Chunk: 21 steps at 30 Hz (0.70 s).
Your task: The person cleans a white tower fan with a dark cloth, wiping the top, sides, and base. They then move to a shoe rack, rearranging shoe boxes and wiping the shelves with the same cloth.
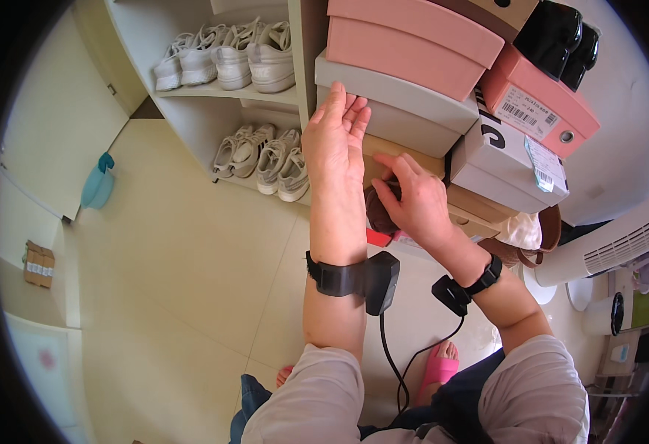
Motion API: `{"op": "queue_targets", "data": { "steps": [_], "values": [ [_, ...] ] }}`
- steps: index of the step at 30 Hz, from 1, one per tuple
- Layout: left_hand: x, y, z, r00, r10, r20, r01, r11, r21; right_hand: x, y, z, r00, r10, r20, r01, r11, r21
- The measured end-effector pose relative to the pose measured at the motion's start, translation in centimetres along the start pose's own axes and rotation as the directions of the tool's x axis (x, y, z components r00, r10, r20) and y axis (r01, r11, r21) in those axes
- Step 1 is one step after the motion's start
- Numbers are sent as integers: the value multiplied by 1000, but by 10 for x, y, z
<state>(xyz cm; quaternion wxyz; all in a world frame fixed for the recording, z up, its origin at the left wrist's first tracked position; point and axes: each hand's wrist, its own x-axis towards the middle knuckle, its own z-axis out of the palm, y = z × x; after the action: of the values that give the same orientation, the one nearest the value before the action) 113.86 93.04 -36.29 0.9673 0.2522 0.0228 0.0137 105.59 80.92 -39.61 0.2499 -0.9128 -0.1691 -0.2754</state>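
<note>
My left hand [336, 137] reaches up with the palm turned up and the fingers loosely spread, nothing in it. Its fingertips are in front of a white shoe box [395, 100], against the shelf's edge; whether they touch the box I cannot tell. To its right is my right hand [419, 198], back up, index finger and thumb apart. Right beside that thumb, partly hidden by the hand, is a dark brown rounded thing [378, 213], perhaps a shoe. A tan surface [395, 152] shows beneath the white box, behind the right hand's fingers.
White sneakers [254, 59] stand on two levels of a shelf unit [224, 90]. A pink shoe box [413, 44] tops the white one. At right are another pink box [535, 111], glossy black shoes [554, 41] and a white fan-like appliance [620, 240]. A teal basin [98, 186] lies left.
</note>
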Motion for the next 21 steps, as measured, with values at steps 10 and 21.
{"op": "queue_targets", "data": {
  "steps": [10, 21],
  "values": [
    [-13, 6, -1, 999, 9, 34, -6, 997, -81, 3, 2, 8, 1000, 6, -18, -6, 1000, -7],
    [-32, 10, -12, 993, 50, 103, -28, 978, -209, 1, 11, 15, 999, -20, -50, 22, 999, 47]
  ]
}}
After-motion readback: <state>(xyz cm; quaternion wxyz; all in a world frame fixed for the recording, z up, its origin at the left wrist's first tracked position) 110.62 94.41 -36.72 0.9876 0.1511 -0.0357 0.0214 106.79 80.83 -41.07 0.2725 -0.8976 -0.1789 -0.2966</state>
